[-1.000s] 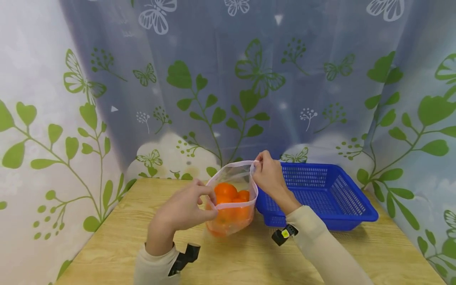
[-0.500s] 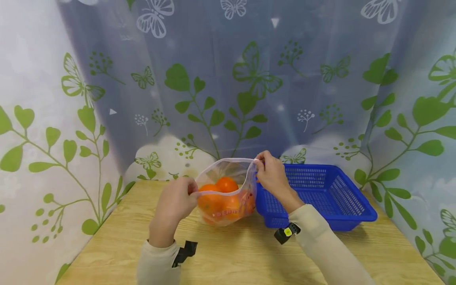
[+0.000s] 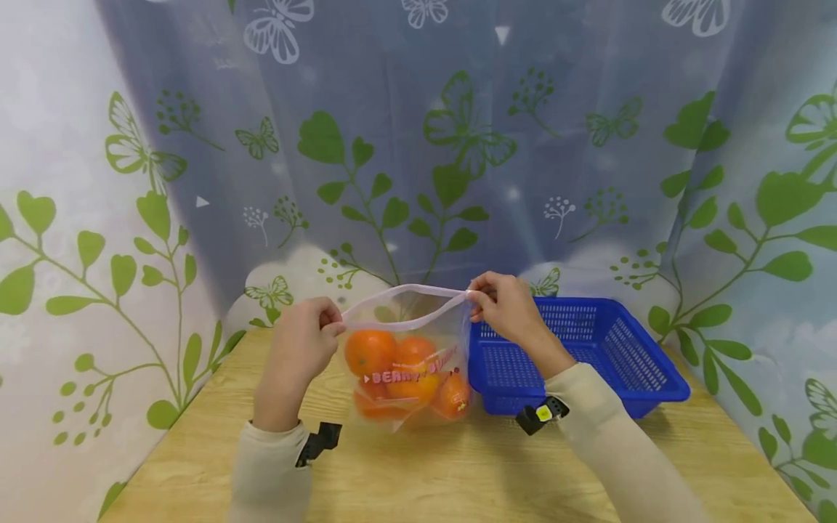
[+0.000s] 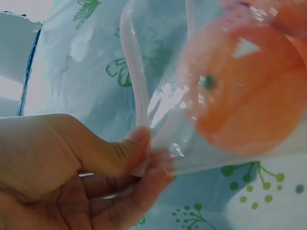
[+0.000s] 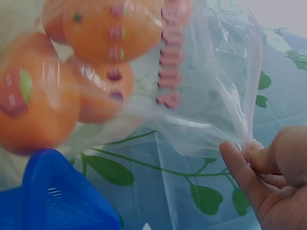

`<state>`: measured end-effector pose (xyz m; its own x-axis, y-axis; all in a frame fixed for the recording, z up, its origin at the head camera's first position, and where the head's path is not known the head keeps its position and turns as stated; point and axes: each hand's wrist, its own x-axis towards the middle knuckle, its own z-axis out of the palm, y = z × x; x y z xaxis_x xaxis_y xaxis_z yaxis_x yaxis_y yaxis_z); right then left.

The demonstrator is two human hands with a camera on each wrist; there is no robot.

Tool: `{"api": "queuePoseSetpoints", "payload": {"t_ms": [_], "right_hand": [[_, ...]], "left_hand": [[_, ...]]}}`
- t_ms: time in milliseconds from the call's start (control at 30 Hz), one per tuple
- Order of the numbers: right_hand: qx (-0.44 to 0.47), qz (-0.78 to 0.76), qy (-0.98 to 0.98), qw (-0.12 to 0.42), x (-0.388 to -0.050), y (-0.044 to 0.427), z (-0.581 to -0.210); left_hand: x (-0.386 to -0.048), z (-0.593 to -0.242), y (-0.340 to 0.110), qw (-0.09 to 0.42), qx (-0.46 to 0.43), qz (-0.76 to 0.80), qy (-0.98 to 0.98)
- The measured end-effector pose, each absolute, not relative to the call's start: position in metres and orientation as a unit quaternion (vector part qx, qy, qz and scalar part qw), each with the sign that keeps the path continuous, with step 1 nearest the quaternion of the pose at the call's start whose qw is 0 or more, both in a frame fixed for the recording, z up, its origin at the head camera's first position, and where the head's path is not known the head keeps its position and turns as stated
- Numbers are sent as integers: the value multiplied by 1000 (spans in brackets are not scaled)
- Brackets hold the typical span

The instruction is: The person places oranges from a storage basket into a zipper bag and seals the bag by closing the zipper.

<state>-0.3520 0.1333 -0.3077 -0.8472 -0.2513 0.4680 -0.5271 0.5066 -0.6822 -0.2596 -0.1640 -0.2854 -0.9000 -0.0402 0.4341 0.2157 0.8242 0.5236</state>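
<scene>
A clear zip bag (image 3: 418, 312) with a pale pink rim and pink lettering hangs between the two hands, its mouth part-way open. Inside it lie several oranges (image 3: 370, 351), seen through the plastic; one carries a sticker (image 5: 18, 93). The left hand (image 3: 302, 349) pinches the left end of the rim between thumb and fingers, as the left wrist view shows up close. At the opposite end, the right hand (image 3: 508, 309) pinches the other corner of the rim. Whether the bag's bottom rests on the table cannot be told.
A blue plastic basket (image 3: 654, 396) with slotted walls stands right of the bag, close beside it and partly behind the right forearm. The wooden table (image 3: 418, 479) extends in front. A patterned curtain (image 3: 405, 145) hangs behind and at both sides.
The left hand let its fingers close on the rim, then drew it leftward. The bag's mouth has stretched wider and narrowed front to back; its lettered front now faces the head view.
</scene>
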Motion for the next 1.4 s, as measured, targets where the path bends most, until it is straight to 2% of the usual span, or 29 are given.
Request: {"api": "queuePoseSetpoints", "payload": {"t_ms": [267,600,733,933,1100,1300,1400], "right_hand": [[220,456,-857,96,-348,150,-300],[229,466,-851,76,-344,149,-311],[239,454,-855,77,-344,146,-312],[254,447,-852,100,-340,139,-306],[254,460,-840,134,-333,123,-302],[253,449,-842,159,-324,105,-297],[259,441,-843,169,-322,99,-294]], "left_hand": [[-257,-283,-182,219,-52,-328,-917],[-258,-290,-193,177,-34,-317,-931],[-265,-298,-200,179,-34,-304,-935],[-271,-304,-203,199,-37,-282,-938],[-276,-308,-183,237,-63,-310,-919],[-284,-302,-148,333,-158,-340,-865],[-285,-293,-127,339,-212,-335,-853]]}}
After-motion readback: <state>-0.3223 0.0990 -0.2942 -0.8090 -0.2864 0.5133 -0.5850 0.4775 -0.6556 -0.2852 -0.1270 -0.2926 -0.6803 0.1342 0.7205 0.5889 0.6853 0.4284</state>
